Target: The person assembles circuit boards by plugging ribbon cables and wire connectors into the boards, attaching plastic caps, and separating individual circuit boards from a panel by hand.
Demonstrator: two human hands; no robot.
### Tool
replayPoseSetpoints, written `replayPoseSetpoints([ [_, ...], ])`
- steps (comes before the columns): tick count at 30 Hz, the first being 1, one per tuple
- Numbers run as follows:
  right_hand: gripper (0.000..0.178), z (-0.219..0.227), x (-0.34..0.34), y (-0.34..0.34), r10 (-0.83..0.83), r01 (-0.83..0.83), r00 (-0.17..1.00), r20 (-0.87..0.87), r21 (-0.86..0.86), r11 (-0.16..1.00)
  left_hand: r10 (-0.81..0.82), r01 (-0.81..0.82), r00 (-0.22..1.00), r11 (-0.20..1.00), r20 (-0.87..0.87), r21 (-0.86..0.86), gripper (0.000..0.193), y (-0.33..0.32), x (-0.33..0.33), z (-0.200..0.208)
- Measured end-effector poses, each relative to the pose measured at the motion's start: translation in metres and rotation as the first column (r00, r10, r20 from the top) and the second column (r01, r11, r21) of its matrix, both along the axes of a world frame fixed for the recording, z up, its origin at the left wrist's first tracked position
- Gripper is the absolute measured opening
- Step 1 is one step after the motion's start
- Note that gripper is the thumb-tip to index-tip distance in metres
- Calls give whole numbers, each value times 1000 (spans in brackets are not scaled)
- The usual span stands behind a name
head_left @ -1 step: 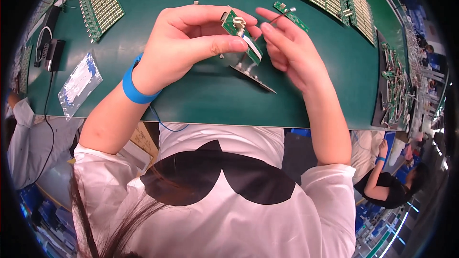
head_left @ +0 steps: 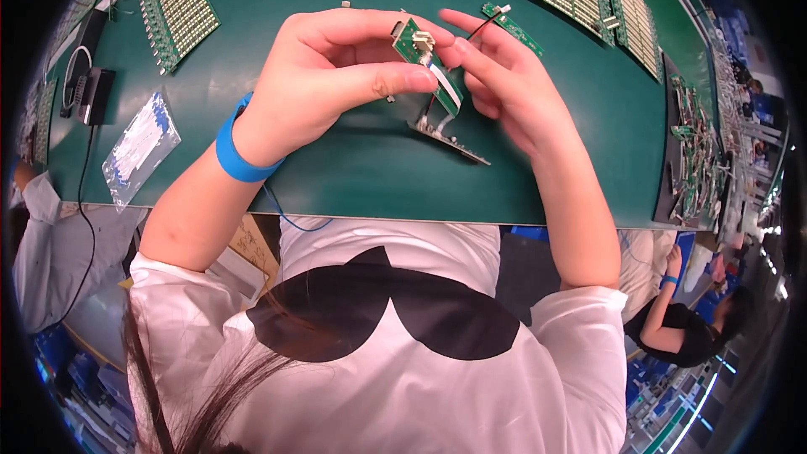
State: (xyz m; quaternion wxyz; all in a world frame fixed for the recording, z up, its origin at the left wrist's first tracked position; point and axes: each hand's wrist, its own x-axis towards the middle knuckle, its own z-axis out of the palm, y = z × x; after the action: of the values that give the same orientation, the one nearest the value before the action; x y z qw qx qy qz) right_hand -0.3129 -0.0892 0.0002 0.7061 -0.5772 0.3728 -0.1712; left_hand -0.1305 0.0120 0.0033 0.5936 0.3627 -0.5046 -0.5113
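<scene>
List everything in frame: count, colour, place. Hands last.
small circuit board: 1, green with a white connector, held up between both hands over the table middle
second board: 1, grey-edged, lying on the table under the hands
narrow board with black wire: 1, green, on the table beyond the right hand
board panels: several, green with pale rows, far left and far right of the table
plastic bag: 1, clear with blue and white contents, near left edge
black device with cable: 1, far left
table: 1, green mat top
wrist strap: 1, blue, left wrist, thin blue cord hanging from it
left hand: grips the small circuit board
right hand: fingers at the same board
</scene>
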Motion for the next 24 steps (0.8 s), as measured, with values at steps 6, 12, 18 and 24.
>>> replayPoseSetpoints([
  [6, 30, -11, 15, -1, 58, 32, 927, 370, -232, 972, -44, 45, 999, 999, -31, 21, 31, 0, 0, 3],
  [12, 32, 11, -4, 2, 131, 37, 873, 470, -331, 943, -66, 68, 997, 996, -44, 52, 37, 1, 1, 4],
  [18, 15, 19, -16, 4, 213, 54, 938, 273, -723, 689, -101, 119, 981, 987, -165, 108, 46, -1, -5, -3],
  [24, 17, 22, -18, 5, 259, 47, 949, 177, -896, 441, -130, 160, 979, 967, -156, 197, 55, -4, -3, -5],
])
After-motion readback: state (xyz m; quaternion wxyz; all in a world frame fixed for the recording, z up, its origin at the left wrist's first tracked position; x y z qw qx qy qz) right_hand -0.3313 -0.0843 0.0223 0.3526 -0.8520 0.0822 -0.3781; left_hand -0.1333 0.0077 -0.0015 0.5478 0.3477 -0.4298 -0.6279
